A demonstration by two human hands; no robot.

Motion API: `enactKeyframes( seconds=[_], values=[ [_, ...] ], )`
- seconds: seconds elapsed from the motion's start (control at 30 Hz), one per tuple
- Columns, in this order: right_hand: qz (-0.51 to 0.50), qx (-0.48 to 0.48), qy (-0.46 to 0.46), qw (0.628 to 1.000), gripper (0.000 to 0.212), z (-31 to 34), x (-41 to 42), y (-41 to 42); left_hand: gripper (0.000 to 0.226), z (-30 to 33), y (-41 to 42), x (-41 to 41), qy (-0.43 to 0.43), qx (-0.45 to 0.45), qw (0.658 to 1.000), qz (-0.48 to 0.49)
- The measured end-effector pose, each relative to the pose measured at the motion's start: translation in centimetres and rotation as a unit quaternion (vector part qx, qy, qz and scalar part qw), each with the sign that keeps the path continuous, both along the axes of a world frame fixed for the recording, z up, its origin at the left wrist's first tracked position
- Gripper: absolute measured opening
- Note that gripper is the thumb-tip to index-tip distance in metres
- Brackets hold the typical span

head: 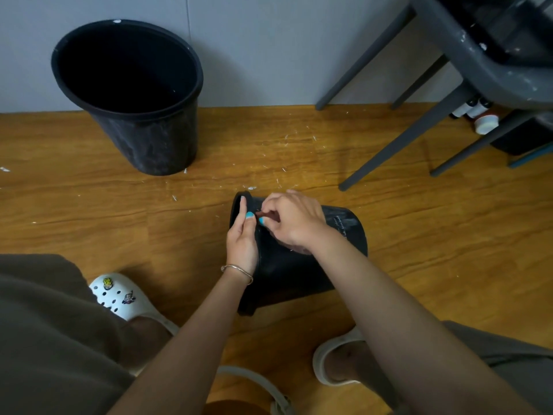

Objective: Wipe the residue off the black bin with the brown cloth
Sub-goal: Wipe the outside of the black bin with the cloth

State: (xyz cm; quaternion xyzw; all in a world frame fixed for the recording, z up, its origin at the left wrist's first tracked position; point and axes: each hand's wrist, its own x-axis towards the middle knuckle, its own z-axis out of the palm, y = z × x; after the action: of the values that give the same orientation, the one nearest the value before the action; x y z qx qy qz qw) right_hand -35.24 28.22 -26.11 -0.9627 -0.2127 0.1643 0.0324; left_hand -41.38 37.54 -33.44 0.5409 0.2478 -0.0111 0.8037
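Note:
A black bin lies on its side on the wooden floor in front of me, its rim toward the left. My left hand grips the rim, fingers over the edge. My right hand rests on top of the bin with fingers curled, pinching a small brown cloth against the bin's wall near the rim. Only a sliver of the cloth shows between my fingers. White residue marks show on the bin's right side.
A second, larger black bin stands upright at the back left by the wall. Grey chair legs stand at the right, with white bottles beneath. White flecks litter the floor. My feet in white clogs flank the bin.

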Motion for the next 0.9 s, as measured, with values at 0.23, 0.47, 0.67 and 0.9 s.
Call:
enactKeyframes(
  seconds=[0.23, 0.47, 0.67, 0.9],
  values=[
    [0.080, 0.038, -0.046, 0.995, 0.026, -1.0, -3.8, -2.1, 0.045, 0.1, 0.2, 0.3, 0.018, 0.007, 1.000, 0.005],
    [0.007, 0.014, -0.040, 0.999, 0.025, -0.8, -1.1, 0.2, 0.047, 0.0, 0.0, -0.8, 0.003, -0.010, 1.000, 0.001],
    [0.070, 0.034, -0.018, 0.997, 0.025, -0.6, -4.0, -1.8, 0.045, 0.0, 0.3, 0.0, 0.020, -0.020, 1.000, 0.000],
    [-0.003, 0.006, -0.034, 0.999, 0.023, -0.7, -2.4, 0.3, 0.045, -0.2, 0.4, -0.3, 0.017, -0.040, 0.999, 0.006]
  ],
)
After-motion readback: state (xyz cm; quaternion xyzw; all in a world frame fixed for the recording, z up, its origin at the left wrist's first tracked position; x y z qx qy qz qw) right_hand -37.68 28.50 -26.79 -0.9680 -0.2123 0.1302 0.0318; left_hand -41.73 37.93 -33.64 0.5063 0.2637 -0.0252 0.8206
